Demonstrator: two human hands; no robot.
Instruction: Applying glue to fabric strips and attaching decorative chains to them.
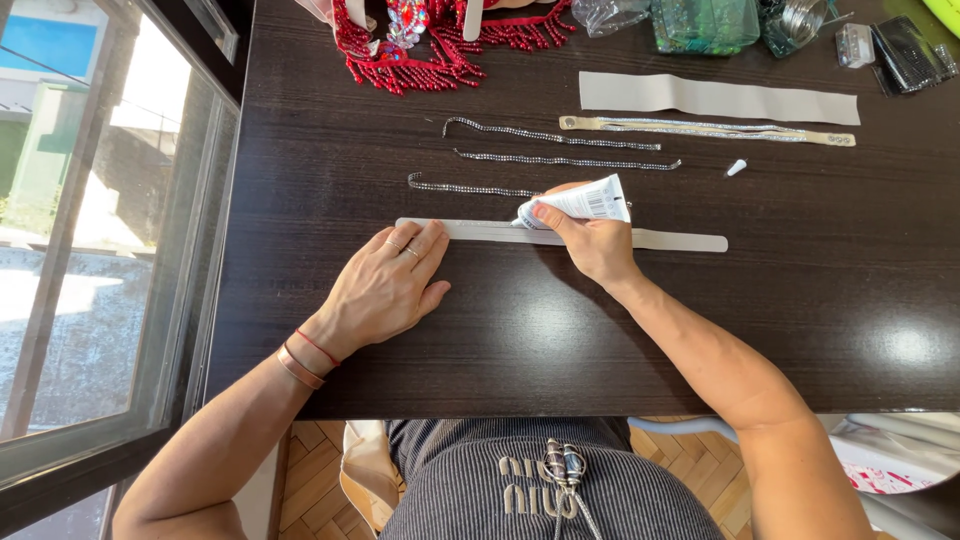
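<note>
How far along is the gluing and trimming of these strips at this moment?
Done: one strip near the table's far edge already carries rhinestone chains. In hand: the left hand pins the near strip flat while the right hand runs a glue tube along it. Left: three loose rhinestone chains and a wider bare strip lie untouched.

Top edge cuts off the red beaded piece (430, 45).

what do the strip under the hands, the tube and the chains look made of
Strip: pale grey, matte, flat, likely felt or faux leather; can't tell which. Tube, in the right hand: soft white plastic, creased where squeezed. Chains: glinting silver links, likely metal set with rhinestones. Left hand presses the strip flat.
</note>
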